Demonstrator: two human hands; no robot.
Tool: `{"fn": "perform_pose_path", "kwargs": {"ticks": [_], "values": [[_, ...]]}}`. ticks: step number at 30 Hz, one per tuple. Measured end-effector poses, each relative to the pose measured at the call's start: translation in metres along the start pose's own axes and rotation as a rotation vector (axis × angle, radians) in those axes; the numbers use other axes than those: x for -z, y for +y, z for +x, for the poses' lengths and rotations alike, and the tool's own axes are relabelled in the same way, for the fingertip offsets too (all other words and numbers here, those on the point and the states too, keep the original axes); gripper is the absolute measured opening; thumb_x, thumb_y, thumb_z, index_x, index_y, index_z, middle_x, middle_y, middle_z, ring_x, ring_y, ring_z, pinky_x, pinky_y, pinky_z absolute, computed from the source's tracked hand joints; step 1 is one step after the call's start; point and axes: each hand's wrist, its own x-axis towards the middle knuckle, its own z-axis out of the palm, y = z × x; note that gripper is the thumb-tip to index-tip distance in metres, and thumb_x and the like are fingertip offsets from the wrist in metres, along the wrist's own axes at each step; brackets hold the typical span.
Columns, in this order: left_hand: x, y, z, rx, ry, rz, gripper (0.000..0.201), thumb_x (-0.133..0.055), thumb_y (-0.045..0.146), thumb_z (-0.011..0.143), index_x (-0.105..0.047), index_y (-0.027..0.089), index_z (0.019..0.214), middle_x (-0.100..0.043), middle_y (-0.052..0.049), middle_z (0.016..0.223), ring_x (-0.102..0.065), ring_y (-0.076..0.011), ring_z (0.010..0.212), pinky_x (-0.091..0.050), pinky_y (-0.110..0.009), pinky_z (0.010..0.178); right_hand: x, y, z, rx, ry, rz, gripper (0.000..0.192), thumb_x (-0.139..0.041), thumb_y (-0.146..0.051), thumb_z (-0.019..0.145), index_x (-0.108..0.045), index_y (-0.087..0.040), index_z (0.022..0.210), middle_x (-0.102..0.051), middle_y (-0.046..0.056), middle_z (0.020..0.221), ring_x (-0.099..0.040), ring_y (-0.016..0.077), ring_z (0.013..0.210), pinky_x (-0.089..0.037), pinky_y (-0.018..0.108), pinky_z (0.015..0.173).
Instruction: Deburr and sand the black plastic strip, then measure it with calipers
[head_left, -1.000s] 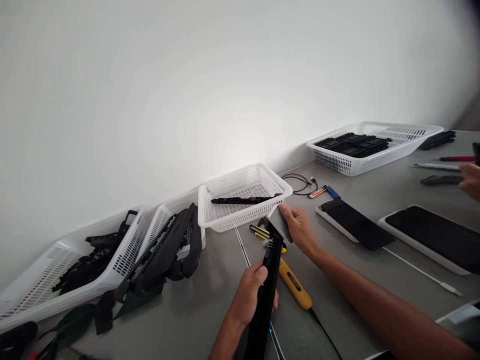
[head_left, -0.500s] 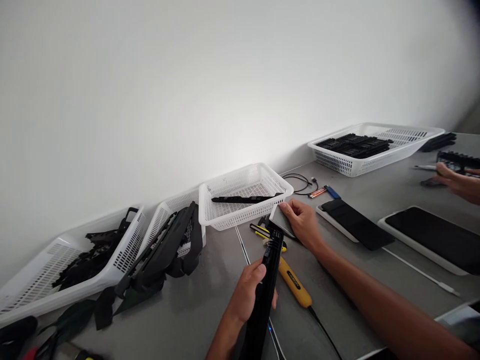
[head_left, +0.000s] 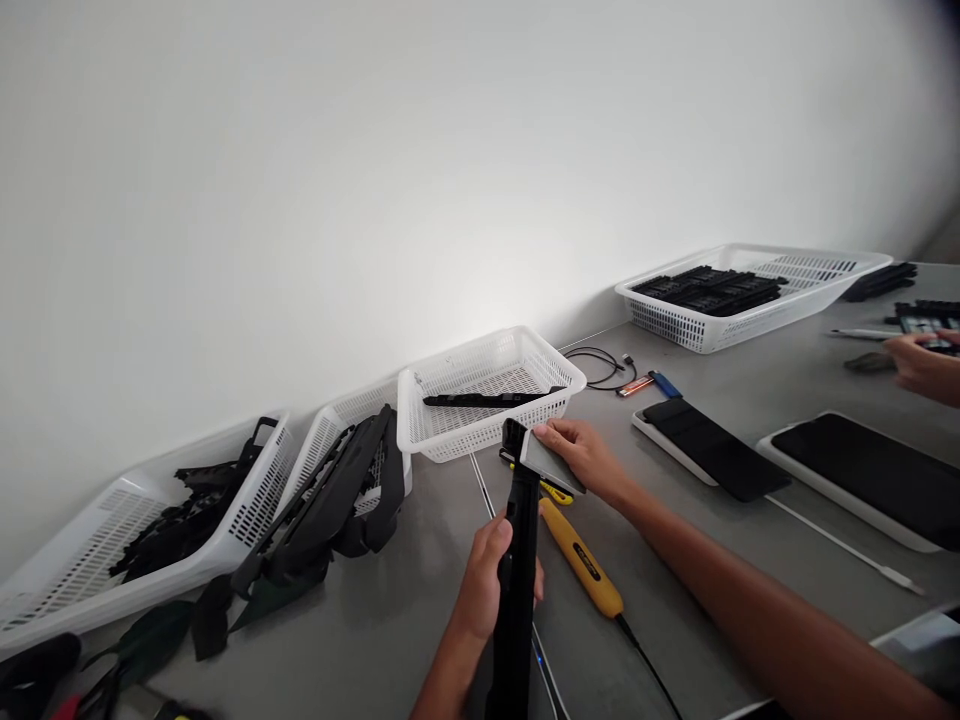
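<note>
Spanning the frame, the grey tabletop (head_left: 750,400) carries white baskets (head_left: 491,390) along the wall, likely sorting bins for black parts. Left hand (head_left: 491,585) wraps closed around a long black bar (head_left: 517,580), standing it tilted upright to present its top end. Right hand (head_left: 581,460) pinches a small grey plate (head_left: 547,462) against that top; fingers (head_left: 559,432) lie along the plate's far edge. Yellow tool (head_left: 581,560) rests just beside.

A long black bar (head_left: 517,590) stands tilted upright, grey flat piece (head_left: 549,462) at its top.
</note>
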Motion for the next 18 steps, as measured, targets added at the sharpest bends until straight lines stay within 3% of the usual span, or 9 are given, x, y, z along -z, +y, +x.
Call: {"fn": "perform_pose_path", "kwargs": {"ticks": [5, 9, 13, 18], "values": [[-0.0024, 0.0009, -0.0014, -0.024, 0.055, -0.014, 0.087, -0.052, 0.082, 0.091, -0.068, 0.006, 0.129, -0.063, -0.001, 0.05, -0.047, -0.0133, 0.04, -0.038, -0.025, 0.043, -0.0009, 0.0049, 0.0, -0.087, -0.104, 0.069, 0.069, -0.057, -0.085, 0.09, -0.061, -0.017, 0.074, -0.057, 0.0, 0.064, -0.051, 0.0136, 0.057, -0.038, 0.026, 0.052], [-0.003, 0.0057, -0.0028, -0.028, 0.025, 0.008, 0.085, -0.053, 0.081, 0.092, -0.069, 0.007, 0.13, -0.062, 0.0, 0.049, -0.049, -0.0136, 0.042, -0.041, -0.026, 0.047, 0.001, 0.0062, 0.0003, -0.111, -0.058, 0.075, 0.075, -0.054, -0.091, 0.086, -0.059, -0.018, 0.071, -0.058, 0.002, 0.063, -0.049, 0.0133, 0.055, -0.036, 0.026, 0.049], [-0.0019, 0.0075, -0.003, -0.04, 0.05, 0.024, 0.084, -0.055, 0.081, 0.091, -0.069, 0.007, 0.13, -0.063, 0.0, 0.05, -0.049, -0.0133, 0.042, -0.038, -0.024, 0.046, -0.0014, 0.0045, -0.0019, -0.094, -0.138, 0.044, 0.074, -0.051, -0.088, 0.091, -0.059, -0.017, 0.072, -0.058, 0.003, 0.064, -0.05, 0.0131, 0.057, -0.037, 0.026, 0.053], [-0.0006, 0.004, -0.0016, -0.041, 0.001, -0.031, 0.083, -0.053, 0.079, 0.092, -0.07, 0.008, 0.13, -0.063, -0.001, 0.049, -0.048, -0.0131, 0.04, -0.036, -0.025, 0.045, 0.0047, 0.0018, -0.0006, -0.035, -0.12, -0.02, 0.073, -0.05, -0.087, 0.091, -0.054, -0.018, 0.07, -0.05, 0.0, 0.063, -0.043, 0.0119, 0.059, -0.034, 0.025, 0.054]]}}
